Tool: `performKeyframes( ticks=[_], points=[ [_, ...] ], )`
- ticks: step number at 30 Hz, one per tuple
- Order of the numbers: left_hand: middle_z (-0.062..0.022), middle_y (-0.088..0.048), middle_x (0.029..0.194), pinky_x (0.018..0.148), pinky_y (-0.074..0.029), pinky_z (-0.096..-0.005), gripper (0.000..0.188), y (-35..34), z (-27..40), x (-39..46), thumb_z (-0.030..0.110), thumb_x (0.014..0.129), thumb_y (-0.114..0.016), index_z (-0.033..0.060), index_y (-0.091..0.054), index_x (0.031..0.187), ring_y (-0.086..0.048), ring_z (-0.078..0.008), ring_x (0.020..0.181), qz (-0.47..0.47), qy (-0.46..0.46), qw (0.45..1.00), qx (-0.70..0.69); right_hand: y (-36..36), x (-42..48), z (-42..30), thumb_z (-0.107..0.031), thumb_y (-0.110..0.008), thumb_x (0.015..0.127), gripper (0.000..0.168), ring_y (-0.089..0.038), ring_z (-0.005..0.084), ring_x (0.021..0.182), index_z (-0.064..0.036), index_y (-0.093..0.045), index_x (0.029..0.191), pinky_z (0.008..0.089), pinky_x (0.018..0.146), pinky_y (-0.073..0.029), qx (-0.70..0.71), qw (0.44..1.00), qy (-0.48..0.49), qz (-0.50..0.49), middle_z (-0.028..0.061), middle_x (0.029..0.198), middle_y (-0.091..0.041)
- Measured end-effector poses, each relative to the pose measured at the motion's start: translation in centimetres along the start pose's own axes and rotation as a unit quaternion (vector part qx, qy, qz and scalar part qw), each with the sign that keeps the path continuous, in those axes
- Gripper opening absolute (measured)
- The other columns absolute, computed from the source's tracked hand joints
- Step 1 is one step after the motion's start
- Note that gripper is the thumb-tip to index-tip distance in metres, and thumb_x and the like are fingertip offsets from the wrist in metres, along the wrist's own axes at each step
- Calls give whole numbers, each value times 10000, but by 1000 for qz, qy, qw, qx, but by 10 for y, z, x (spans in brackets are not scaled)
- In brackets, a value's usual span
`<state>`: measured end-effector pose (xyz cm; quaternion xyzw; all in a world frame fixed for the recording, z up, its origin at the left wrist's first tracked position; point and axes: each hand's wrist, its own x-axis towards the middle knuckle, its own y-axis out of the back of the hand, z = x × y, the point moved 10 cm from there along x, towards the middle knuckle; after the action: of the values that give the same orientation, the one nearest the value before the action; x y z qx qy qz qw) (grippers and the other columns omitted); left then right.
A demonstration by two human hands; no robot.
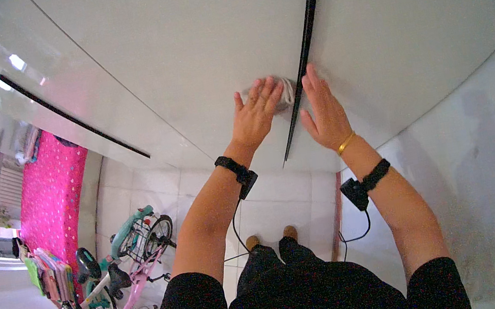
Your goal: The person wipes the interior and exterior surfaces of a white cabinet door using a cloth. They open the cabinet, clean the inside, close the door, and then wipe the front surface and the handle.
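My left hand (pixel 254 116) lies palm-down over a folded grey-white cloth (pixel 287 93), with the cloth pressed against a glossy white cabinet door (pixel 188 45). Much of the cloth is hidden under the fingers. Just right of it runs a long black strip handle (pixel 309 14), tapering towards its lower end. On the far side of that strip, my right hand (pixel 327 113) is held flat with the thumb apart and nothing in it. Its fingertips are beside the strip; whether they touch the door I cannot tell.
A second black strip (pixel 72 116) is on the door panel to the left. Lower left stand bicycles, one with a pink frame (pixel 137 285), near a stack of books (pixel 53 275) and a pink-covered bed (pixel 52 189). Pale tiles (pixel 268 200) cover the floor. A wall (pixel 473 194) rises at right.
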<state>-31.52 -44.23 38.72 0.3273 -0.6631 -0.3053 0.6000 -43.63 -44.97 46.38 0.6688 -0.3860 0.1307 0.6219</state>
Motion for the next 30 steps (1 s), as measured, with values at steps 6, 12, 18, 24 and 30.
performKeyframes(
  ticks=[6, 12, 18, 24, 30],
  points=[
    [-131, -236, 1524, 1083, -15, -629, 665, 70, -64, 43, 247, 836, -601, 141, -329, 1433, -146, -315, 1427, 229, 146, 951, -145, -22, -27, 33, -147, -549, 881, 548, -583, 320, 1061, -56, -338, 1377, 392, 851, -504, 63, 978, -199, -17, 181, 1295, -500],
    [-63, -300, 1499, 1060, -225, -552, 603, 14, 4, 27, 239, 859, -564, 204, -359, 1425, -281, -257, 1374, 55, -99, 992, -63, -52, -51, 60, -224, -555, 914, 340, -642, 318, 901, -53, -503, 1203, 398, 760, -518, 24, 956, -291, -25, 152, 1056, -640],
    [-25, -349, 1472, 1004, -299, -547, 539, -34, -1, -22, 180, 885, -491, 196, -385, 1413, -332, -220, 1344, -17, -179, 982, -63, -73, -65, 66, -262, -512, 937, 299, -632, 347, 903, -24, -554, 1114, 425, 786, -503, -20, 931, -358, -60, 173, 1035, -644],
    [-28, -349, 1474, 1001, -281, -580, 563, 101, 3, 96, 200, 846, -536, 177, -419, 1396, -326, -235, 1351, 163, -83, 978, -96, -66, -65, 92, -247, -455, 956, 288, -611, 396, 909, -1, -577, 1041, 451, 802, -491, -19, 921, -386, -57, 225, 1028, -628],
    [12, -377, 1463, 961, -292, -548, 588, 103, 27, 99, 258, 796, -607, 241, -466, 1367, -350, -195, 1333, 231, -118, 963, -73, -64, -65, 87, -233, -453, 949, 258, -601, 404, 825, 1, -558, 935, 477, 728, -493, -32, 919, -388, -60, 231, 911, -608]
  ],
)
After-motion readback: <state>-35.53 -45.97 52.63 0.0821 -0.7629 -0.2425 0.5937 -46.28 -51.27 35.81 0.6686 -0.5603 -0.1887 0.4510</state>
